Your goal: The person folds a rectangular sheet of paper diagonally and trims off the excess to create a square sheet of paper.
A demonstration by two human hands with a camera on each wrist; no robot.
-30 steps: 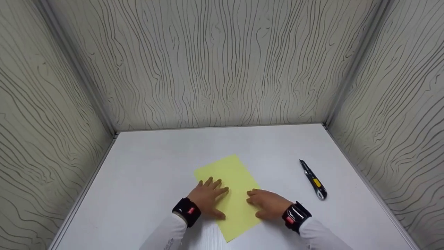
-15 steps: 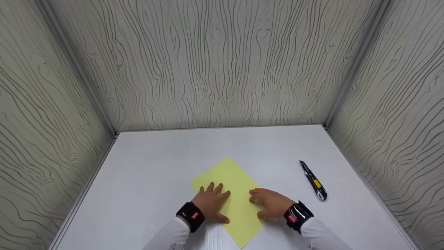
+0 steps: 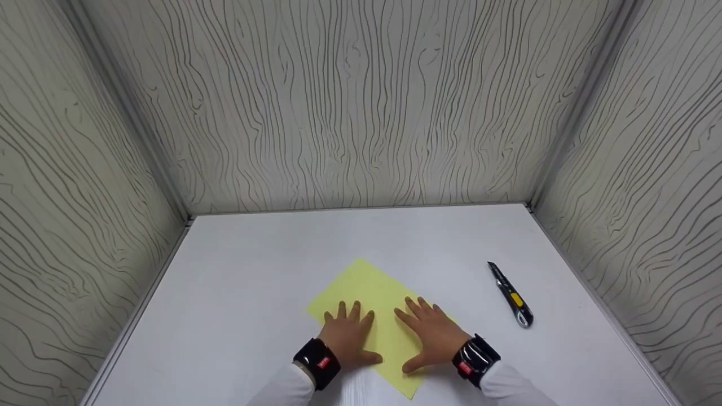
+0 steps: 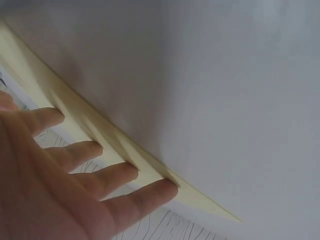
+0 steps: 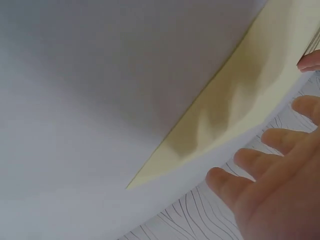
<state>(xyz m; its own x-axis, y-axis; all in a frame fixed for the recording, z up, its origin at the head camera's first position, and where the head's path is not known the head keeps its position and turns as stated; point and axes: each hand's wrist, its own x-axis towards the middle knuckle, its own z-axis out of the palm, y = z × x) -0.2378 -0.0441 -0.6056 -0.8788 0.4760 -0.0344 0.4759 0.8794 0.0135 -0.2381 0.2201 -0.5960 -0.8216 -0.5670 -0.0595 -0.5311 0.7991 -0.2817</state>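
Observation:
A yellow sheet of paper point(image 3: 366, 282) lies flat and turned at an angle on the white table, one corner toward the back wall. On its left part rests my left hand point(image 3: 345, 338), fingers spread and straight. In the left wrist view the fingertips of that hand touch the paper point(image 4: 150, 157). My right hand point(image 3: 434, 335) is over the sheet's right part, its fingers spread. Seen from the right wrist, the right hand point(image 5: 280, 170) casts finger shadows on the paper point(image 5: 165, 155); whether those fingertips touch it I cannot tell.
A black utility knife point(image 3: 511, 294) with a yellow slider lies on the table to the right of the paper, its tip pointing toward the back. Wood-patterned panels point(image 3: 361, 107) enclose the white table point(image 3: 242, 270) at the back and both sides.
The paper has turned counterclockwise, its far corner moving left and its near corner right. My left hand has shifted slightly right and nearer; the right hand's fingers have spread out over the sheet.

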